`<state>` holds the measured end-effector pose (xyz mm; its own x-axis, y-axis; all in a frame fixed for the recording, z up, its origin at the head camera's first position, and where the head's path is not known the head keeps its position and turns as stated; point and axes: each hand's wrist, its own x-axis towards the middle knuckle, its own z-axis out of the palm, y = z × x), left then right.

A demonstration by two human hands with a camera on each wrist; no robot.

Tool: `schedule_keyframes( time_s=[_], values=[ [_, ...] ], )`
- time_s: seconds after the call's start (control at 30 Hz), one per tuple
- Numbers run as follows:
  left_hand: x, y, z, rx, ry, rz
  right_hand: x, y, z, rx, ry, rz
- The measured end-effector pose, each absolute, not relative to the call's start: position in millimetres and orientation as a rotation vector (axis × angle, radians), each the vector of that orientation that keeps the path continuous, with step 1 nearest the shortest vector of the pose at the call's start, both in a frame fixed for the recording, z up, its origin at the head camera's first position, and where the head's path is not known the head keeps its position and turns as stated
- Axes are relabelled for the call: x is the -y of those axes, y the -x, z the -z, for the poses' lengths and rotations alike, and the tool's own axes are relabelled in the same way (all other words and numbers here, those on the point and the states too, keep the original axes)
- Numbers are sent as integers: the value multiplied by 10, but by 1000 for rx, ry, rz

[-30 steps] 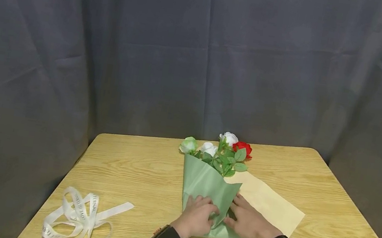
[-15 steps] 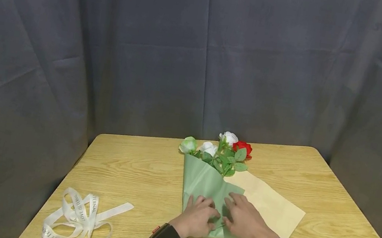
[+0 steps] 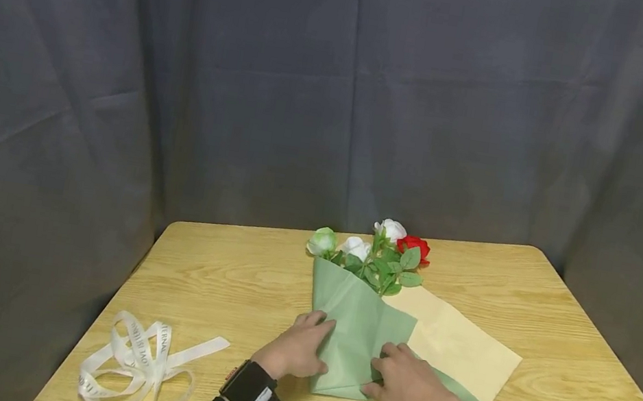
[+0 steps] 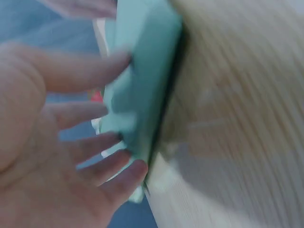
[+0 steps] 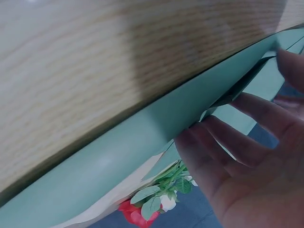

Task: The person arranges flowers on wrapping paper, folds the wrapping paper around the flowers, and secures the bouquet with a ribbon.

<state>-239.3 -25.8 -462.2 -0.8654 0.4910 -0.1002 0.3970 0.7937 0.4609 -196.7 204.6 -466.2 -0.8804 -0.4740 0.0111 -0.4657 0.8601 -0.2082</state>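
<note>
A bouquet of artificial roses lies on sage-green wrapping paper (image 3: 363, 317), whose left part is folded over the stems. Beyond its upper edge show a red rose (image 3: 414, 248), two white roses and a pale green rose (image 3: 323, 241). At the paper's left side, my left hand (image 3: 294, 349) touches it with spread fingers; the left wrist view is blurred. My right hand (image 3: 409, 385) rests its fingertips on the fold near the lower edge. In the right wrist view, the fingers (image 5: 247, 109) lie nearly straight against the paper's loose edge. The stems are hidden.
Cream paper (image 3: 464, 333) spreads out to the right of the bouquet, over part of the green sheet. A loosely looped white printed ribbon (image 3: 145, 358) lies at the left front of the wooden table (image 3: 224, 269). Grey cloth (image 3: 259, 115) hangs behind and at both sides.
My left hand has moved left from the middle of the green paper to its left side. The right hand has shifted onto the folded flap, whose free corner now lies further right.
</note>
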Motion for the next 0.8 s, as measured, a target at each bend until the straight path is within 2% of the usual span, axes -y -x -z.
schedule_keyframes(
  time_s=[0.27,0.5,0.8],
  values=[
    [481,2434,4651,-2592,-765,-561,-1942,2020,4681,-3139,713,333],
    [529,2425,4658,-2588,-760,-520,-1924,2121,4721,-2907,466,603],
    [552,2486,4708,-2641,-750,-506,-1947,2192,4723,-2789,437,635]
  ],
)
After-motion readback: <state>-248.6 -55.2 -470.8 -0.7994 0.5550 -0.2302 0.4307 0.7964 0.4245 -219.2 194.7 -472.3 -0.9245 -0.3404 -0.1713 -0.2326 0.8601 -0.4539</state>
